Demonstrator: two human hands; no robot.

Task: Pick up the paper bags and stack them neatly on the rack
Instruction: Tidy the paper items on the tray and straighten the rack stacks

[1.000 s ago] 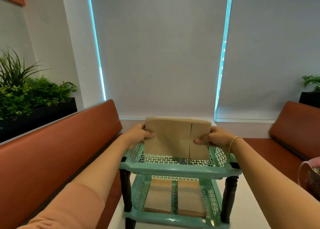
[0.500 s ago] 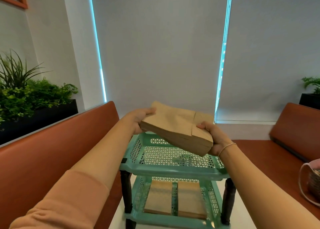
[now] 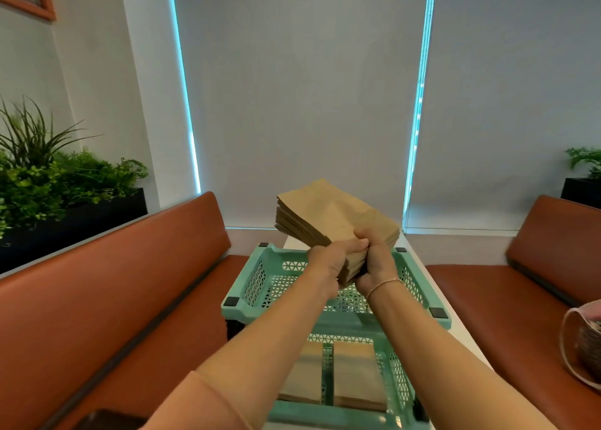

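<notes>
We grip a stack of paper bags (image 3: pixel 328 216) by its near end, left hand (image 3: pixel 328 262) and right hand (image 3: pixel 374 260) together, above the rack (image 3: pixel 419 286). What look like 2 more stacks (image 3: pixel 357 377) lie on its lower tier.

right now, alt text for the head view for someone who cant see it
Both hands, left hand and right hand, grip one end of a stack of brown paper bags above the top tray of a green rack. Two more bag stacks lie on the lower tray, between orange benches.
</notes>
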